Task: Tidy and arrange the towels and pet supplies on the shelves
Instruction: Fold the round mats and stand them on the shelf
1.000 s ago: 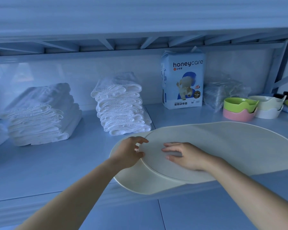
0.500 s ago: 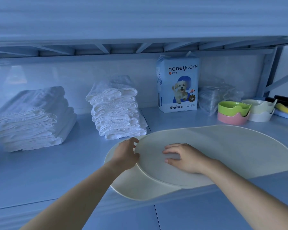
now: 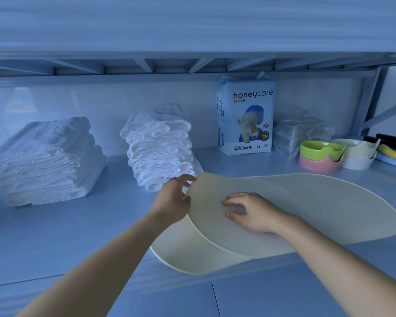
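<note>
lower mat (image 3: 188,255) overhangs the shelf (image 3: 55,236) front; right hand (image 3: 249,211) presses flat on the upper mat (image 3: 318,207), left hand (image 3: 173,200) pinches its rim, now nudged back toward the towel stack (image 3: 160,152), so the mats look not yet aligned

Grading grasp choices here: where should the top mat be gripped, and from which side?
Pinch the top mat at its left rim, coming from the left. It is thin and flat, so only an edge gives purchase, and that rim looks lifted off the lower mat. The left hand pinches it there; the right hand presses it flat.
</note>
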`<state>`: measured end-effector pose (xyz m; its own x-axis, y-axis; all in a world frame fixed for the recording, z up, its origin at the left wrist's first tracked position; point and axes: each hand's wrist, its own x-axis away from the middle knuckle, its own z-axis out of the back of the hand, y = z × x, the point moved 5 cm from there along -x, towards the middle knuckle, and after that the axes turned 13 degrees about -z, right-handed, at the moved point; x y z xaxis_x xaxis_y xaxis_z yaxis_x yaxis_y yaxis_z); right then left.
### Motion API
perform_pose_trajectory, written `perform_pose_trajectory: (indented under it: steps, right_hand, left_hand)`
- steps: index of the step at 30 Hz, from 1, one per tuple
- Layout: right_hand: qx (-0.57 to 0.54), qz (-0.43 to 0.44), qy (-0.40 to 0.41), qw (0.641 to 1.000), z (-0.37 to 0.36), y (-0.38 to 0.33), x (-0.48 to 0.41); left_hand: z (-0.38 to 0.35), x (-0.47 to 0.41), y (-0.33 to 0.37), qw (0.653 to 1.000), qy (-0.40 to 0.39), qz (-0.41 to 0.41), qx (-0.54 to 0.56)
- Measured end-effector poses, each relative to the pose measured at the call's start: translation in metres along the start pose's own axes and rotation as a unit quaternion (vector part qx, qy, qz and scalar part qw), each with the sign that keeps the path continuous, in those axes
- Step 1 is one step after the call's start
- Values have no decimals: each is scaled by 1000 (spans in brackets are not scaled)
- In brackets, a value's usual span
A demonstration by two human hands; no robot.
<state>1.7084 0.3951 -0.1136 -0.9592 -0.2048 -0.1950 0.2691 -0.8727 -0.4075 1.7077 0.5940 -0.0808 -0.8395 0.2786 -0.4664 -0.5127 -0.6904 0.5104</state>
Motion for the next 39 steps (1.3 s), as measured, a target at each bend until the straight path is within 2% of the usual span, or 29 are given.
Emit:
perform_pose_trajectory:
  steps: [4, 15, 21, 27, 33, 39]
  right_hand:
    - [-7, 2, 1, 1000, -4, -10, -7]
    - [12, 35, -45, 998, -31, -42, -16]
    - [12, 51, -50, 997, -37, -50, -18]
    - [14, 49, -53, 997, -38, -52, -18]
    - [29, 50, -45, 997, -38, -50, -11]
    - [24, 52, -52, 997, -34, -45, -5]
  left_hand:
    - [21, 1, -11, 999, 26, 24, 18]
    - [48, 46, -61, 995, 2, 97, -3]
    - [49, 59, -75, 994, -9, 105, -22]
    - [48, 61, -67, 988, -33, 37, -145]
    - [34, 63, -51, 983, -99, -31, -149]
    - [22, 69, -41, 979, -139, -56, -138]
